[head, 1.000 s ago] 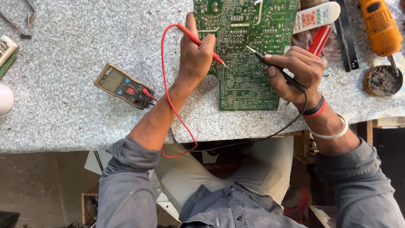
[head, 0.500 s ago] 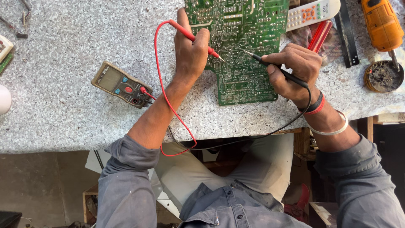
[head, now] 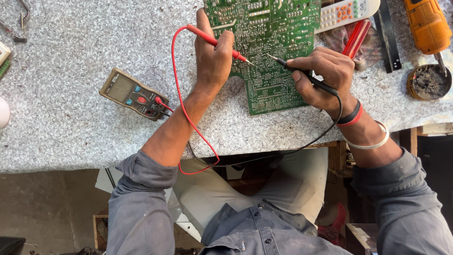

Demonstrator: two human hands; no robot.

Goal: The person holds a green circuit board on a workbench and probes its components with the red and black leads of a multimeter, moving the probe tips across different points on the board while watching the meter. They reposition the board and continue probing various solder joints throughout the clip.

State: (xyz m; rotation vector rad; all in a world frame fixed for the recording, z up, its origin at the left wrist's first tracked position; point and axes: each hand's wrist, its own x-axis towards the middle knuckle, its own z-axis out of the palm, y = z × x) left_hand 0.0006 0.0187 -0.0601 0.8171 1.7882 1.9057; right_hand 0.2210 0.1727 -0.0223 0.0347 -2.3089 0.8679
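Observation:
A green circuit board [head: 269, 42] lies solder side up on the speckled grey worktop [head: 71, 52]. My left hand [head: 213, 56] grips a red test probe [head: 214, 42], its metal tip touching the board. My right hand [head: 325, 75] grips a black test probe [head: 302, 75], tip on the board close to the red one. Red and black leads run over the table edge to a small multimeter [head: 134, 94] lying left of my left forearm.
A white remote control [head: 347, 12] and a red-handled tool [head: 356, 38] lie right of the board. An orange tool [head: 427, 23] and a round tin of dark paste [head: 428, 81] sit at the far right. Wires lie at the top left corner.
Both hands and the board sit slightly higher and more to the left in view. The probe tips have shifted a little on the board; both probes stay gripped.

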